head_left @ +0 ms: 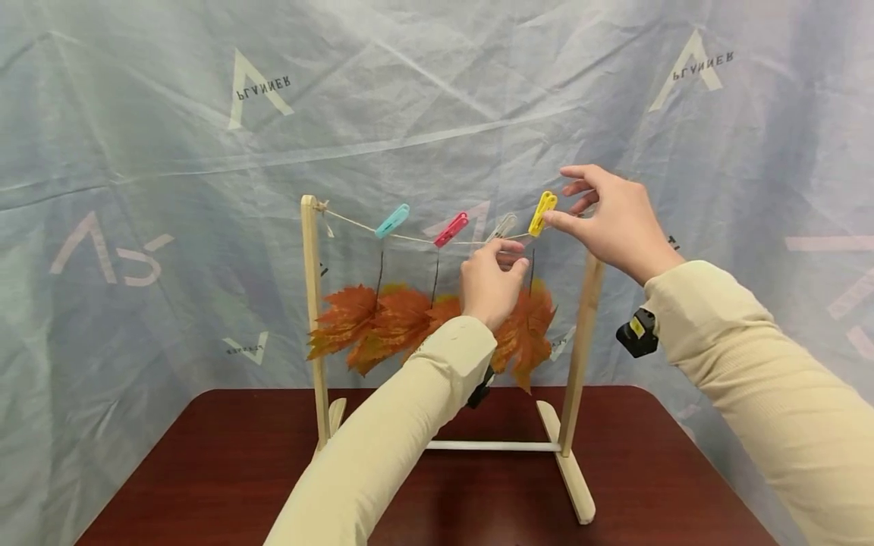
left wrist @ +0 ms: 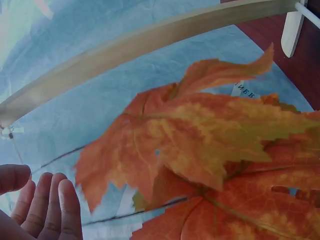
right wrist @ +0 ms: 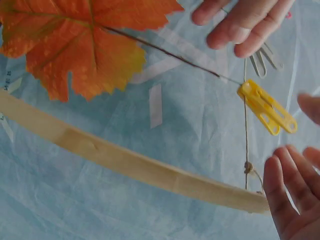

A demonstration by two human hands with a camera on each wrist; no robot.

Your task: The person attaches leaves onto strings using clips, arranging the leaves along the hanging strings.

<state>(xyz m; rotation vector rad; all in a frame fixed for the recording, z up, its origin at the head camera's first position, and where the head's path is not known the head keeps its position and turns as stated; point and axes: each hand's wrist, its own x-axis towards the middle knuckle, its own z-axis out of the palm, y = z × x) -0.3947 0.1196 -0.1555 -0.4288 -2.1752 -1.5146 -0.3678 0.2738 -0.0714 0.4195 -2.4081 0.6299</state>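
A yellow clothespin (head_left: 542, 213) clips the stem of an orange maple leaf (head_left: 527, 330) to a thin string (head_left: 351, 221). My right hand (head_left: 621, 220) is beside this clothespin, fingers spread; the right wrist view shows a gap between the fingers and the yellow plastic. Just below the string, my left hand (head_left: 490, 282) hovers near a grey clothespin (head_left: 506, 225), its fingers loosely bent and nothing visible between them. Farther left, a red clothespin (head_left: 451, 229) and a light blue clothespin (head_left: 392, 221) hold more leaves by their stems. My left hand partly hides the middle leaves.
The string runs between two wooden posts, the left post (head_left: 310, 303) and the right post (head_left: 583, 356). A white crossbar (head_left: 492, 446) joins their feet on the dark red table (head_left: 649, 485). A grey printed curtain (head_left: 437, 91) hangs behind.
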